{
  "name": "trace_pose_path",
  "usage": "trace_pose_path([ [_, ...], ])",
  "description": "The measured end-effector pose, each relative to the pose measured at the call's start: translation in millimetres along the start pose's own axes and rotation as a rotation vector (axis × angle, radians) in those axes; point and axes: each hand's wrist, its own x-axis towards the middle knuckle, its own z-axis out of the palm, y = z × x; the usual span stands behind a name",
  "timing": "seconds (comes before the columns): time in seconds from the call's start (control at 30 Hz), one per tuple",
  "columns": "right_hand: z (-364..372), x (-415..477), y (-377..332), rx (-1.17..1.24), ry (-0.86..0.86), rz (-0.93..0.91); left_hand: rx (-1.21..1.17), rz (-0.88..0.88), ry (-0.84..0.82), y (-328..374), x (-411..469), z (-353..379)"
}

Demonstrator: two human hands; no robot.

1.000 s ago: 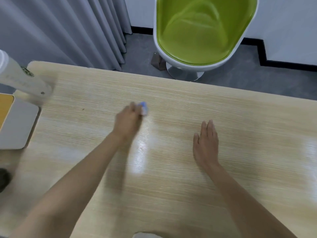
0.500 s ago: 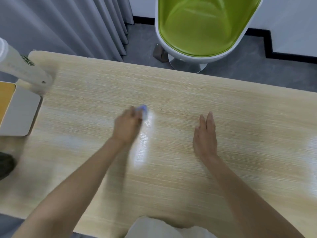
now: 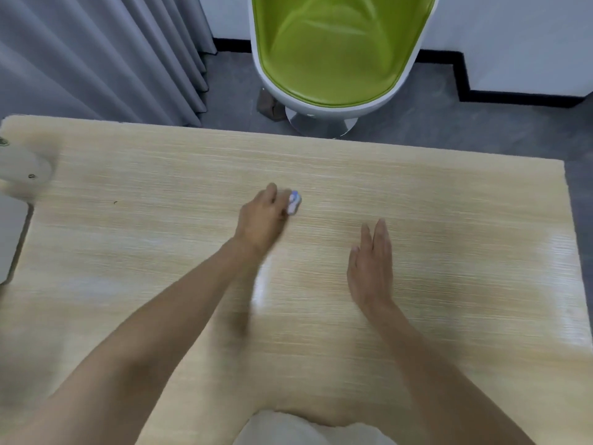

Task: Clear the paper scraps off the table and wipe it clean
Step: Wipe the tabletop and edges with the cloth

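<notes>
Blue-and-white wad: small and blurred, pinched at the fingertips of the left hand, low against the table near its middle; whether it is cloth or paper I cannot tell.
Left hand: fingers curled round the wad, back of the hand up, arm reaching in from the near left.
Right hand: flat on the wood, fingers straight and close together, holding nothing, apart from the wad on its right.
Table: pale wood grain with glossy patches.
Left edge: white rounded object, partly cut off, and a grey slab nearer.
Beyond: green-and-white chair, grey curtain, grey floor.
Near edge: white fabric.
</notes>
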Motion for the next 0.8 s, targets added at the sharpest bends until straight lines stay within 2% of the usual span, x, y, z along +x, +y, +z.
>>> trace_pose_path([
  [0.07,-2,-3,5,0.008,0.023,0.024,-0.013,-0.16,-0.005,6,44,5],
  [0.23,-4,-8,16,0.017,0.046,0.068,-0.075,-0.354,-0.042,46,126,26],
  [0.4,-3,-18,34,0.03,0.059,0.1,-0.16,-0.099,-0.172,92,137,44],
  [0.57,-5,-36,41,0.049,0.082,0.111,-0.23,0.162,-0.265,88,91,35],
  [0.8,-5,-68,43,0.066,0.022,0.066,-0.28,0.199,-0.355,89,17,20],
])
